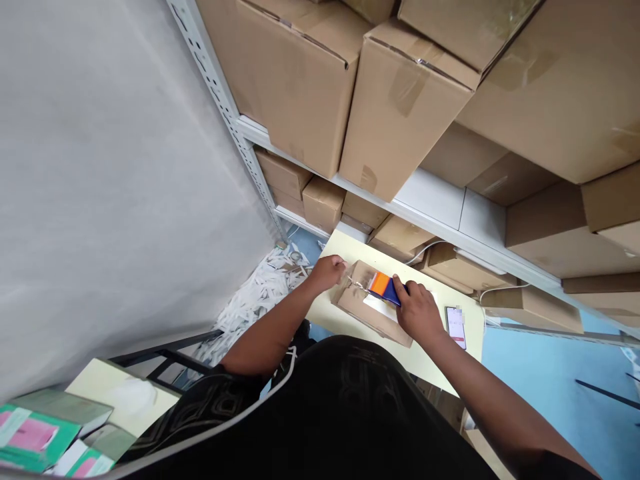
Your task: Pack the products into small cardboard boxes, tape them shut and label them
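I see a phone on the pale table at right, cardboard boxes on far shelving, and paper scraps left.

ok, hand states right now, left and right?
left hand: fingers closed on the left end of the cardboard box.
right hand: fingers closed on the orange-and-blue object, held against the box top.

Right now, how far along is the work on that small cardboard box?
The box looks closed on the table. In hand: the left hand grips its end, and the right hand presses an orange-and-blue tool on top. Left: cannot tell if the top is fully sealed.
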